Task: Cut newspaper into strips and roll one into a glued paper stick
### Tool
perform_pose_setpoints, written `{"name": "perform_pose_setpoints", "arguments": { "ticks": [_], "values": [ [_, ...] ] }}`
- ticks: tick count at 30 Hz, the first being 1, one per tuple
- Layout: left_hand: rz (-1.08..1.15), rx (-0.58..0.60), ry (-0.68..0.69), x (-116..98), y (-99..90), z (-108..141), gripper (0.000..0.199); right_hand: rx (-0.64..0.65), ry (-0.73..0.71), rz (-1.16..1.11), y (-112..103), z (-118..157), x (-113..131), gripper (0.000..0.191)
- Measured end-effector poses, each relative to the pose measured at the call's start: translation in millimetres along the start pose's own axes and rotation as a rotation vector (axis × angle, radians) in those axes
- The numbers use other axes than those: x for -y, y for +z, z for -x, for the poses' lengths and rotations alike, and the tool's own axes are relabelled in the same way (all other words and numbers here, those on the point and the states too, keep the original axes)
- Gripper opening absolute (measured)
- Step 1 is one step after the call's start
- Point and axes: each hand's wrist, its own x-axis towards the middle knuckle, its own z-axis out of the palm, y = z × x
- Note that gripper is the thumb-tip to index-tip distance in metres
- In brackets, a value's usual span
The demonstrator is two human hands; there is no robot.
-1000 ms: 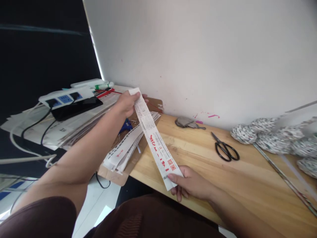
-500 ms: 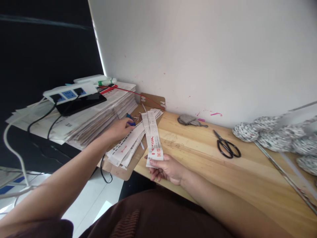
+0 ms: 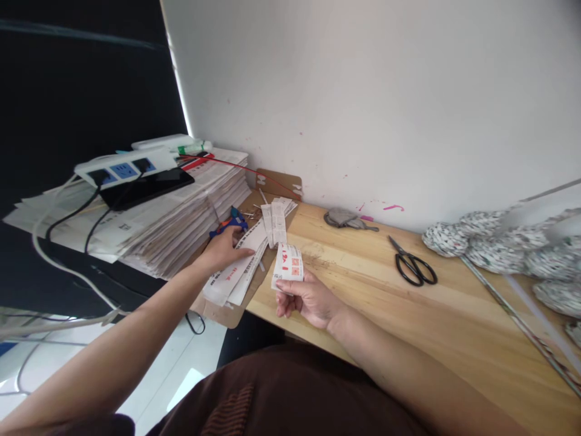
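My right hand [image 3: 311, 300] pinches the near end of a newspaper strip [image 3: 289, 263] between thumb and fingers. The strip bends upward near the hand, and its far part leans over other paper. My left hand [image 3: 227, 247] has its thumb spread from the fingers, over a pile of cut newspaper strips [image 3: 236, 275]. Just beyond its fingertips lies a blue object [image 3: 233, 219], partly hidden, whose kind I cannot make out; whether the fingers touch it is unclear. The strips rest on a piece of brown cardboard [image 3: 222, 316].
At left, a tall stack of newspapers [image 3: 190, 224] carries a white power strip [image 3: 122, 169] and a black phone [image 3: 152, 186]. Black-handled scissors [image 3: 413, 266] and a grey cloth-like item [image 3: 347, 219] lie on the wooden table [image 3: 363, 284]. Twisted paper bundles [image 3: 490, 242] sit at right.
My left hand has drawn slightly nearer and spread its thumb, leaving more of the blue object visible. The strip in my right hand, flatter before, now bends up near the fingers.
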Motion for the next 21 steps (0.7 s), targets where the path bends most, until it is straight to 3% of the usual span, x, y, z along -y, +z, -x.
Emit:
{"name": "perform_pose_setpoints", "arguments": {
  "ticks": [3,5,8,10,14,17,19,21],
  "values": [
    [0.136,-0.049,0.004,-11,-3.7,5,0.081,-0.056,0.009,-0.016,-2,-2,1,0.037],
    [0.35,-0.003,-0.035,-23,-8.5,13,0.069,-0.077,-0.035,-0.028,-3,-4,9,0.037],
    [0.733,0.298,-0.183,-41,-11.5,31,0.051,-0.044,-0.136,-0.014,-1,-1,22,0.032],
    [0.881,0.444,-0.275,-50,-6.4,46,0.039,-0.012,-0.127,0.02,1,4,24,0.029],
    [1.059,0.5,-0.309,-64,19.3,74,0.024,0.116,0.077,0.074,8,23,14,0.029],
    [1.165,0.435,-0.371,-75,37.9,85,0.006,0.184,0.157,0.069,10,39,6,0.032],
    [1.239,0.403,-0.433,-82,44.6,87,0.01,0.161,0.178,0.06,9,48,4,0.037],
    [1.286,0.458,-0.483,-88,47.4,86,0.023,0.14,0.208,0.065,7,57,3,0.043]
  ]
}}
